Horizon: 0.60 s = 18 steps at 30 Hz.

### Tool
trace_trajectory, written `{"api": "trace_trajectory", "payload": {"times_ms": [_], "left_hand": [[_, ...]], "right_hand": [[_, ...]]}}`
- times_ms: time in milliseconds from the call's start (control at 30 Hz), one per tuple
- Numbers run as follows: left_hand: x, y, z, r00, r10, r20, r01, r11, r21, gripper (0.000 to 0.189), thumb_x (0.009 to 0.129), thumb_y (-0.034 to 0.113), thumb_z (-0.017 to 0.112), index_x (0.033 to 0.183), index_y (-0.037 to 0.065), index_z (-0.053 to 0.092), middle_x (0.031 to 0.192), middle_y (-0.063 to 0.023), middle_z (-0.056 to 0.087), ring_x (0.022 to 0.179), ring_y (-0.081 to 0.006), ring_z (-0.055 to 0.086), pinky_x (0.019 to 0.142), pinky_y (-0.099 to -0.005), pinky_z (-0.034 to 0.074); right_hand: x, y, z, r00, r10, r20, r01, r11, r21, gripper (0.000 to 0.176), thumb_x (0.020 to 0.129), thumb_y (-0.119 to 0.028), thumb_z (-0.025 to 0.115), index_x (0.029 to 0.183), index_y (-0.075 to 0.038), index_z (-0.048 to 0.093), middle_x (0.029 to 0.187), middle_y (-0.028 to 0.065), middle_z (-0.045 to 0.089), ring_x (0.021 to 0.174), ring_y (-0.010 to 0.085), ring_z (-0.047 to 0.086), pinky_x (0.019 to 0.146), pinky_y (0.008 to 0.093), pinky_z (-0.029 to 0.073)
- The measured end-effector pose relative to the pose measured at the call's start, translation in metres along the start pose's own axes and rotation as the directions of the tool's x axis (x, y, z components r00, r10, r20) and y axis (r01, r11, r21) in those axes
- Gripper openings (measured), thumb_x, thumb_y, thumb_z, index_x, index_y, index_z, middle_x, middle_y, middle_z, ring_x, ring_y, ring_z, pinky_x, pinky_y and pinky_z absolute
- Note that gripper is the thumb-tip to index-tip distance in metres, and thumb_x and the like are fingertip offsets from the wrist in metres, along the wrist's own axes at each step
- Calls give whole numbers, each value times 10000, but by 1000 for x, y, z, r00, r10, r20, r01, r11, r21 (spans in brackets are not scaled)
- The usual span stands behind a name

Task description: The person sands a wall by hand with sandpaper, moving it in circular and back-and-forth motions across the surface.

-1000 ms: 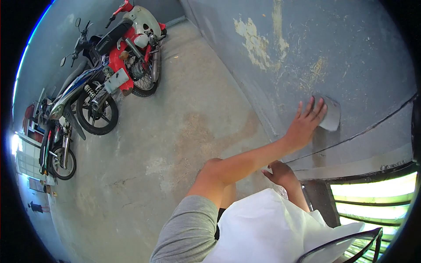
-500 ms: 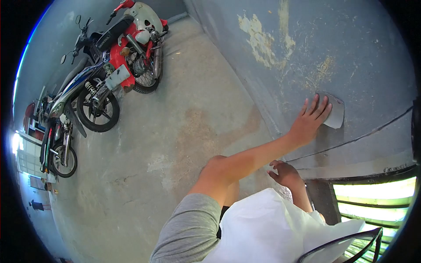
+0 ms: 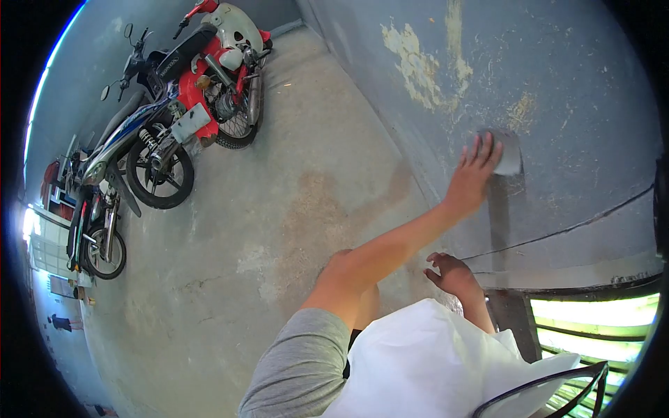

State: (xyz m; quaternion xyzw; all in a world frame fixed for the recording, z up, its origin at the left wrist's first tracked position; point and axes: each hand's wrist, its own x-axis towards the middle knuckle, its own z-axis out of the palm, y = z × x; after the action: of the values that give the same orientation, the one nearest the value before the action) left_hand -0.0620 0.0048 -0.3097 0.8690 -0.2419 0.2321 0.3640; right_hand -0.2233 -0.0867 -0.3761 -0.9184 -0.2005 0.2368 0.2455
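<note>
My left hand is pressed against the blue-grey wall. Its fingers lie over a flat grey sheet that looks like sandpaper; the thumb is hidden. Patches of bare, peeling paint and a yellowish scuffed spot mark the wall above that hand. A darker streak runs down the wall beneath the sheet. Lower down, my right hand hangs near the foot of the wall, fingers loosely bent and apart, with nothing visible in it.
Motorbikes stand at the left, among them a red one and a blue-silver one. Concrete floor stretches between them and the wall. A slatted opening is at lower right. Far left, another person stands. White cloth covers the bottom.
My left hand has slid left and slightly up along the wall, taking the grey sheet with it. The right hand has stayed nearly in place.
</note>
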Motion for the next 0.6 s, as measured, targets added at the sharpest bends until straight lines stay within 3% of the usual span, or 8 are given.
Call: {"api": "trace_trajectory", "payload": {"times_ms": [33,100,200,333,400,533,600], "left_hand": [[0,-1,-2,1000,0,3,0,1000,3,798,874,-6,566,1611,124,291,1689,-166,209,1540,-424,217,1232,-567,210],[1,-3,-6,997,-83,-2,81,978,-193,788,887,-15,547,1615,126,283,1691,-167,200,1541,-421,216,1235,-547,216],[-6,13,-3,999,-36,-18,30,963,-268,800,883,-33,535,1621,125,269,1694,-176,183,1546,-422,197,1238,-540,210],[-16,29,2,991,128,39,-118,974,-194,811,874,-54,527,1621,125,269,1696,-187,167,1553,-418,175,1235,-565,191],[-13,27,3,994,67,90,-62,996,-58,825,858,-49,538,1620,130,276,1699,-191,149,1561,-407,157,1230,-598,170],[-6,18,0,998,-59,-12,57,990,-128,831,844,-21,560,1614,136,290,1703,-182,147,1564,-397,163,1227,-618,152],[-13,28,4,989,126,75,-125,992,-28,829,843,2,578,1611,133,294,1703,-177,150,1565,-392,162,1232,-609,147]], "right_hand": [[0,-1,0,1000,-8,-9,8,1000,2,407,951,-390,658,1213,-80,630,1113,153,703,1066,309,681,931,440,534],[3,0,1,1000,-19,-21,19,1000,7,407,951,-388,659,1212,-78,625,1101,152,704,1067,309,680,931,437,533],[6,6,5,1000,1,21,0,1000,-22,415,949,-382,663,1225,-75,620,1108,152,705,1071,311,679,936,439,531],[10,8,8,1000,-21,21,22,999,-24,418,954,-381,655,1235,-74,618,1127,156,701,1074,316,677,939,444,529],[9,5,4,1000,-15,28,16,1000,-22,420,955,-384,652,1235,-73,619,1138,159,699,1077,319,675,943,445,527],[4,-2,-2,999,8,45,-7,1000,-24,419,956,-379,652,1240,-73,614,1152,168,696,1072,329,676,939,449,529],[6,-1,-2,999,-1,50,2,1000,-27,417,955,-378,654,1238,-74,615,1150,171,696,1066,333,677,935,452,530]]}}
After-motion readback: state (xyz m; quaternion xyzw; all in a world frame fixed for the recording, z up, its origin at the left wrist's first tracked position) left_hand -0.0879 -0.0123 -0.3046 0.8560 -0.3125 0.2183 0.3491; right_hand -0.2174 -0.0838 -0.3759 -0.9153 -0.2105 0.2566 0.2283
